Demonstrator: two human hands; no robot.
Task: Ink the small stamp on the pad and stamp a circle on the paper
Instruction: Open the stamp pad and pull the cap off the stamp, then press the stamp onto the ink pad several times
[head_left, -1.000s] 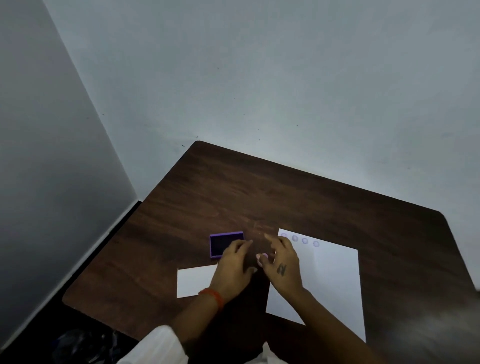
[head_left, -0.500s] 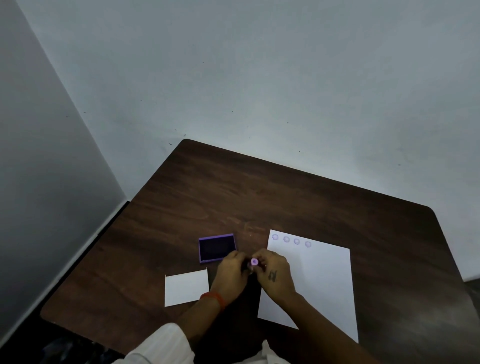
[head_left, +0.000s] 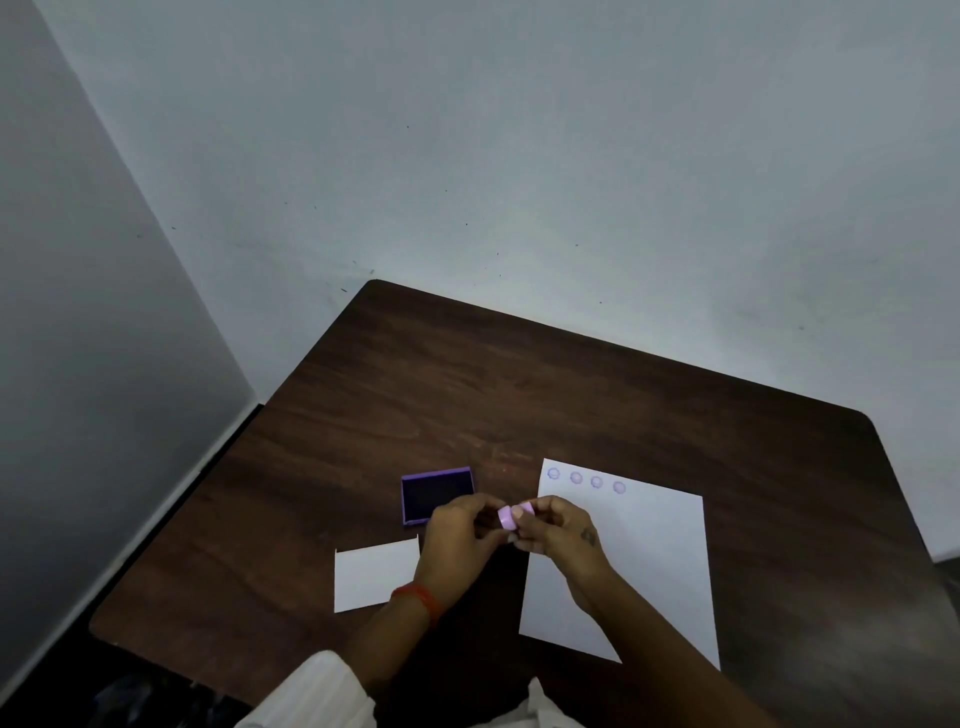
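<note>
orange wristband, white striped sleeve, small hand tattoo.

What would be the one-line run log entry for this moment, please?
stage: pre-inking | small stamp: held by left hand and right hand | ink pad: open | paper: four circles

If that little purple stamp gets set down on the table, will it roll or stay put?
The small stamp looks like a short round cylinder, so on its side it would probably roll on the smooth table; on a flat end it should stay put. It seems light: left hand and right hand hold it by fingertips only.
</note>
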